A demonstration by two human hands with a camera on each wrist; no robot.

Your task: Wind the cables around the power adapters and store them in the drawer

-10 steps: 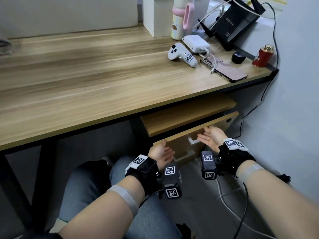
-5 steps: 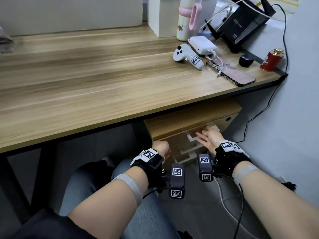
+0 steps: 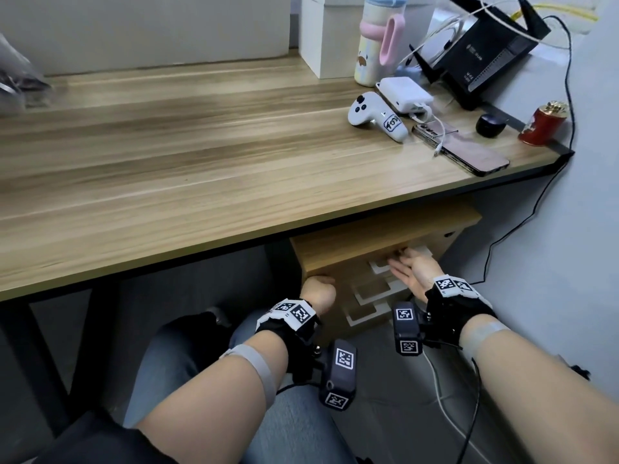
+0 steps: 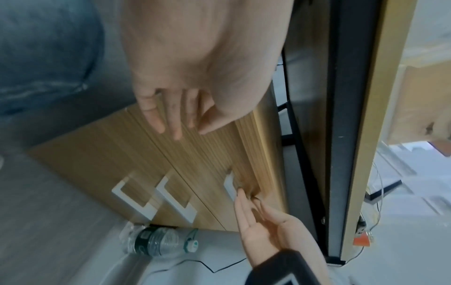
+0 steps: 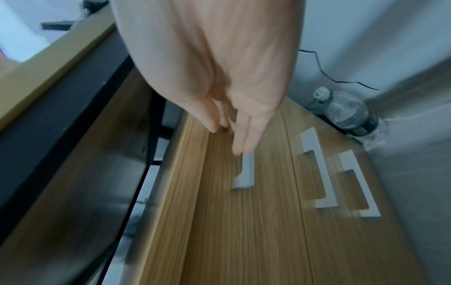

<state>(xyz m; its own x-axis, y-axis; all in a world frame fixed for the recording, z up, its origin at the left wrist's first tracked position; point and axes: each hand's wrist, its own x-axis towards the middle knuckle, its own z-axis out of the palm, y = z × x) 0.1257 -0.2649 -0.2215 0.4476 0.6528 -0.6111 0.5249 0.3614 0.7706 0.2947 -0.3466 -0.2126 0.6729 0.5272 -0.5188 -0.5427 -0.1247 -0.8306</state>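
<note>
The top drawer point(image 3: 395, 262) of a small wood-grain cabinet point(image 4: 102, 154) under the desk point(image 3: 201, 169) appeared pushed in, its front level with the two fronts below it in both wrist views. Each front carried a white bar handle; the top handle point(image 5: 246, 171) was partly hidden behind the right hand point(image 3: 413, 267), whose fingers point(image 5: 240, 138) lay straight and together, tips touching the front just beside that handle, holding nothing. The left hand point(image 3: 316, 289) sat at the cabinet's left edge; from the wrist view its fingers point(image 4: 175, 117) reached out nearly straight, grasping nothing, against the drawer front, while from the head view only its back showed. No power adapter or wound cable showed below the desk; whether any sat inside the drawer could not be told. On the desk's far right stood a white charger block point(image 3: 403, 93) with its white cable point(image 3: 435, 128) trailing over a phone point(image 3: 469, 150), beside a white controller point(image 3: 375, 115) and a black router point(image 3: 485, 55). The cabinet's top sat close under the desk's dark edge, with only a narrow gap between them. To the cabinet's right, a plastic water bottle point(image 4: 158, 243) lay on the floor, touching its base, next to the wall, and a thin black cord point(image 3: 522, 229) ran down there. The person's knees in jeans point(image 3: 187, 356) sat near the cabinet's left side.
</note>
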